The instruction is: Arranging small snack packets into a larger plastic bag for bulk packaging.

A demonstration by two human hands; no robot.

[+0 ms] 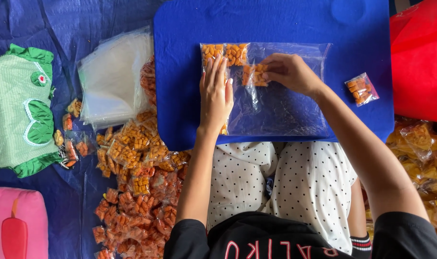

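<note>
blue lap board (324,29): rounded plastic slab across the person's knees, centre of the view; bears the items listed next.

large clear bag (281,105): flat on the board, its mouth side toward the right; two small snack packets (225,52) lie side by side in its far left corner.

pile of small orange snack packets (132,192): heaped on the dark blue sheet (17,24) left of the knees, running from the board's near left corner toward the near edge.

stack of empty clear bags (113,76): on the sheet, just left of the board.

green checked cloth bag (19,105): far left. pink cushion (12,225): near left corner. red bag (420,57): right edge, beside the board.

left hand (216,96): palm down, fingers straight and close together, pressing flat on the left part of the large clear bag; fingertips just beside the two packets.

right hand (290,72): reaching in from the right, fingers pinched on a third snack packet (254,74) at the far middle of the bag, just right of the other two.

loose snack packet (362,88): alone on the board's right side, well apart from both hands.
</note>
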